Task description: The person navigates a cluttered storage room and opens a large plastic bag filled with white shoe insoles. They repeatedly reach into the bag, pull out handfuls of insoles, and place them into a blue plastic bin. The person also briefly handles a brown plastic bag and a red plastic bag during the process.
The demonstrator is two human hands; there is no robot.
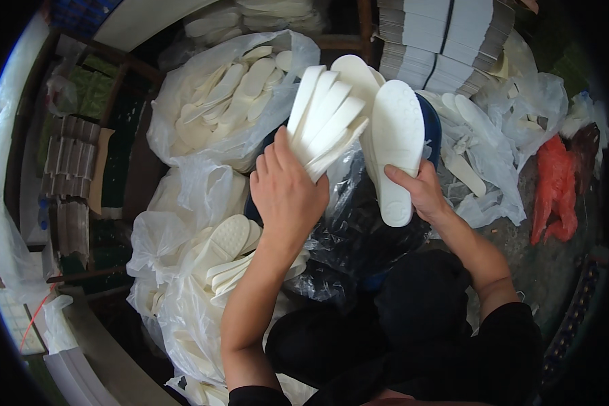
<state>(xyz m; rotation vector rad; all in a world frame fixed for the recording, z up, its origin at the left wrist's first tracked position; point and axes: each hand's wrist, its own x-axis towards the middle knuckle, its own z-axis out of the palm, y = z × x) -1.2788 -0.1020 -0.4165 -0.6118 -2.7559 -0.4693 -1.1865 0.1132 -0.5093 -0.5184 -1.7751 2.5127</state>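
Observation:
My left hand [284,179] is closed round a fanned stack of white shoe insoles [328,111], their edges turned up toward me. In my right hand [419,189] is another white insole [397,142], held near its narrow lower end with the thumb on its face. Whether more insoles sit behind that one in my grip I cannot tell. Between the two hands, farther back, more pale insoles [352,71] show partly hidden. Below them lies crumpled black plastic [358,237], with a dark blue rim [432,132] behind the right-hand insole.
Clear plastic bags of insoles stand at the far left [233,101] and near left [216,271]. Strapped stacks of grey-white sheets [443,40] are at the back. Loose insoles on plastic [467,172] and a red plastic bag [555,189] lie right. Brown cardboard pieces [70,162] are stacked left.

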